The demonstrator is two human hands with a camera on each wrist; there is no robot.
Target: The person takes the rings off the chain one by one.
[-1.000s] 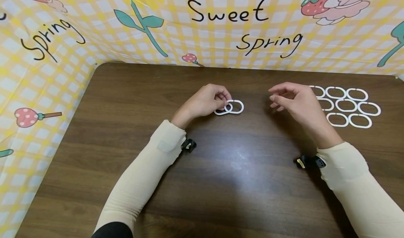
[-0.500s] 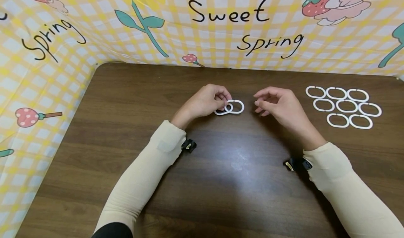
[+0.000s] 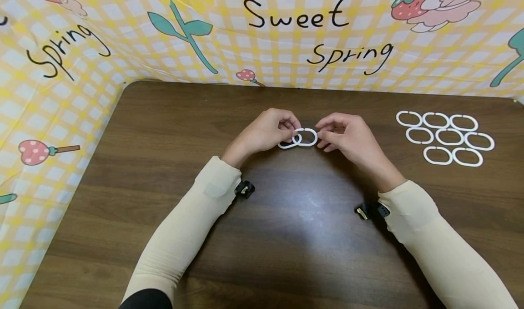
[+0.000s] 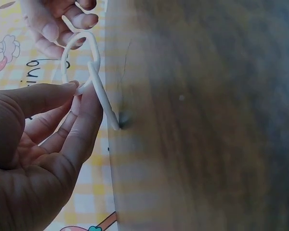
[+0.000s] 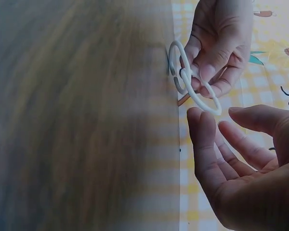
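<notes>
My left hand [image 3: 272, 131] pinches one white oval plastic link [image 3: 307, 145] between thumb and fingers, above the brown table. A second white link [image 3: 286, 146] is hooked through it and hangs at a slant in the left wrist view. My right hand [image 3: 348, 138] is at the free right end of the pinched link. In the right wrist view, that link's end [image 5: 195, 98] lies between my parted right thumb and fingertips [image 5: 195, 115]. The thumb stands apart from it; whether a fingertip touches it, I cannot tell. My left fingers partly hide where the links join.
Several loose white links [image 3: 449, 137] lie flat in three rows at the table's right, each with a small gap. A yellow checked cloth [image 3: 286, 36] rises behind the back edge and along the left side. The brown tabletop [image 3: 286, 236] stretches in front of my hands.
My right hand has moved left from beside the loose links to the end of the pinched link. My left hand stays in place; the pinched link has shifted very slightly.
</notes>
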